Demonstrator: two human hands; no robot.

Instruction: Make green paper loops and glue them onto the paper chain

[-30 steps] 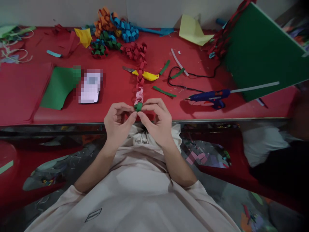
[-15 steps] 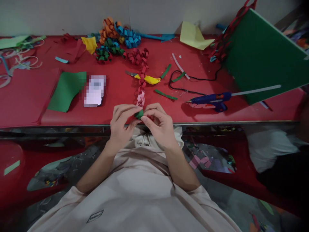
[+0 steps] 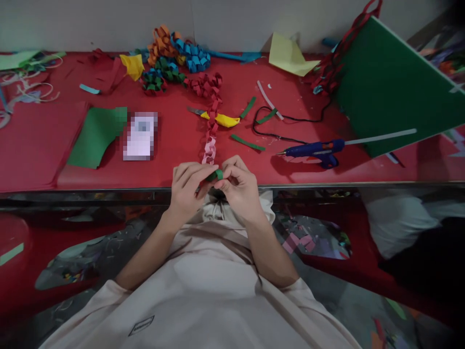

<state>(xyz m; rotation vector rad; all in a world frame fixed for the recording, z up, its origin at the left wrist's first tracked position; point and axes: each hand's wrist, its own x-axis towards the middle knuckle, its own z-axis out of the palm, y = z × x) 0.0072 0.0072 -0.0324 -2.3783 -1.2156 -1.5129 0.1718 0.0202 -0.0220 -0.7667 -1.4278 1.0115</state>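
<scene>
Between my two hands, at the table's front edge, is a green paper strip [image 3: 218, 174] bent into a loop. My left hand [image 3: 191, 186] is closed on its left side, fingertips laid over it. On the other side my right hand [image 3: 240, 188] pinches it between thumb and fingers. Just beyond my fingers lies the pink end of a paper chain [image 3: 209, 149], which runs away from me through red links to a bundle of orange, blue and green links [image 3: 170, 53]. A yellow box cutter [image 3: 221, 119] lies under the chain, blade to the left.
Loose green strips [image 3: 247, 142] lie right of the chain. A blue glue gun [image 3: 312, 149] with a glue stick and black cord rests farther right, before a leaning green board [image 3: 395, 87]. Left are a phone [image 3: 140, 135], green paper [image 3: 96, 138] and red sheets [image 3: 39, 145].
The green strip has shifted slightly right and turned, so its loop now shows between my fingers. Both hands remain together at the table edge. The view has swung a little.
</scene>
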